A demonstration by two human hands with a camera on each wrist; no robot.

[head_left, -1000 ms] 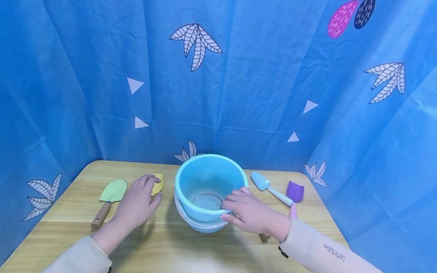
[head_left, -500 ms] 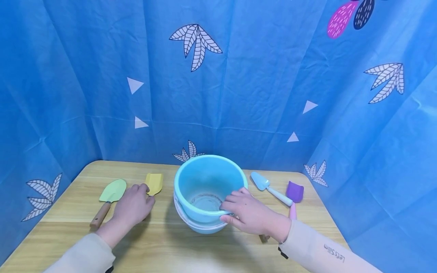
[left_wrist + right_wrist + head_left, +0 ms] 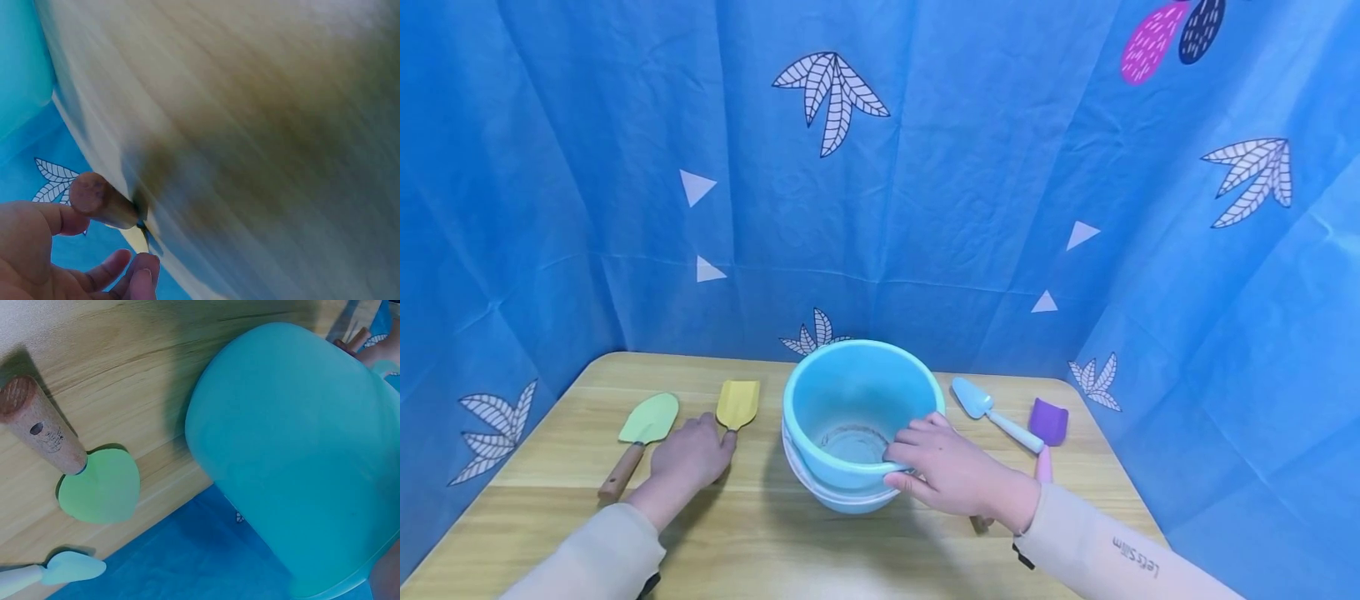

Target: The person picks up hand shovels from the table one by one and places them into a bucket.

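One change: the left hand (image 3: 691, 454) has drawn back to the handle (image 3: 103, 201) of the yellow shovel (image 3: 738, 403), fingers loosely parted, seemingly placed to grasp. It lies nine o'clock of the bucket (image 3: 846, 473); the right hand (image 3: 947, 467) grips the rim at four.

Head camera looks forward and down over left hand (image 3: 694, 454) and right hand (image 3: 946, 467); near wrist views, beside each, share the bucket (image 3: 859, 383).
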